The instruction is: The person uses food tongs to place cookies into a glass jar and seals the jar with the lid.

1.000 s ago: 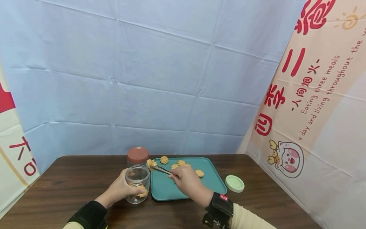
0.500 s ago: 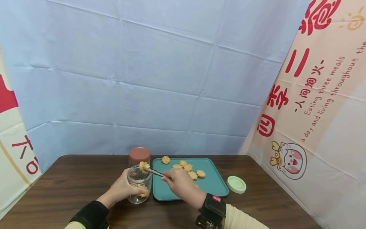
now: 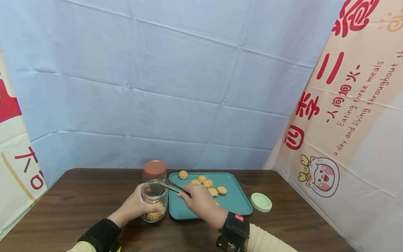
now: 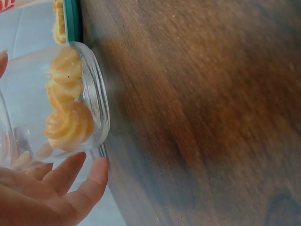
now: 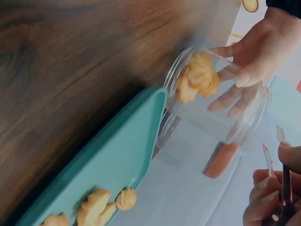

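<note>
The left hand (image 3: 138,206) has its grip wrapped round a clear jar (image 3: 153,198), which I see upright, long axis vertical, mouth up, biscuits (image 4: 70,127) at its bottom. The right hand's (image 3: 200,201) grip holds tongs (image 3: 174,187), aimed towards ten o'clock, parted tips near the jar's mouth. On the bench (image 3: 78,203), a teal tray (image 3: 230,204) lies at the jar's three o'clock.

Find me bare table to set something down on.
The widest bare table lies left of the left hand. Smaller patches: in front of the teal tray, between the two black wristbands, and right of the green lid. It's crowded where the open jar, red-capped jar and tray's left edge stand close, with the tongs and right hand there too.
</note>
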The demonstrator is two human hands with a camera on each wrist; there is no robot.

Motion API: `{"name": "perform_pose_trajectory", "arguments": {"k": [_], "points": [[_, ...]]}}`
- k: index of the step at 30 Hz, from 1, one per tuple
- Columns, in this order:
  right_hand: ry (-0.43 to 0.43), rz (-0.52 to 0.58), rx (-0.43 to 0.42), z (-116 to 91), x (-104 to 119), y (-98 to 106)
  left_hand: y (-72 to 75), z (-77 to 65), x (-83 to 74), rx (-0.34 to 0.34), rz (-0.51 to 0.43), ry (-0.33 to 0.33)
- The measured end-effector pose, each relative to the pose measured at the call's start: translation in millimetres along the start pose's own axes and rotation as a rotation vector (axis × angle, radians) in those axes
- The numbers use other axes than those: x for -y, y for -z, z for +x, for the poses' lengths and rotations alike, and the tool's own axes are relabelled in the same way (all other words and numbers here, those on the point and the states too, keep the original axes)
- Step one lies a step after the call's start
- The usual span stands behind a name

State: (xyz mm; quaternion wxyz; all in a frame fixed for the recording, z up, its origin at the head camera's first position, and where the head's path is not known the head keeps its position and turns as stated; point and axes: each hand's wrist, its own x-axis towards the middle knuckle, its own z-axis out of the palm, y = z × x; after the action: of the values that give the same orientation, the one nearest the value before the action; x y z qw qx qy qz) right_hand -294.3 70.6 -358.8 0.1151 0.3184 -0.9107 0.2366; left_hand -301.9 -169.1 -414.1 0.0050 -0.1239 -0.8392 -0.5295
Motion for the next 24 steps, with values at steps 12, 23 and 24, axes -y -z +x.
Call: {"name": "perform_pose_trajectory", "arguments": {"k": [12, 23, 24], "points": [[-0.03, 0.001, -0.036, -13, -23, 11, 2.0, -1.0, -0.7, 0.005, 0.003, 0.008], [-0.098, -0.063, -0.056, -29, -43, 20, 0.3, 0.4, 1.2, 0.013, 0.005, 0.015], [-0.106, -0.059, -0.052, -30, -44, 21, 0.2, 0.3, 1.0, 0.015, -0.004, 0.012]]}}
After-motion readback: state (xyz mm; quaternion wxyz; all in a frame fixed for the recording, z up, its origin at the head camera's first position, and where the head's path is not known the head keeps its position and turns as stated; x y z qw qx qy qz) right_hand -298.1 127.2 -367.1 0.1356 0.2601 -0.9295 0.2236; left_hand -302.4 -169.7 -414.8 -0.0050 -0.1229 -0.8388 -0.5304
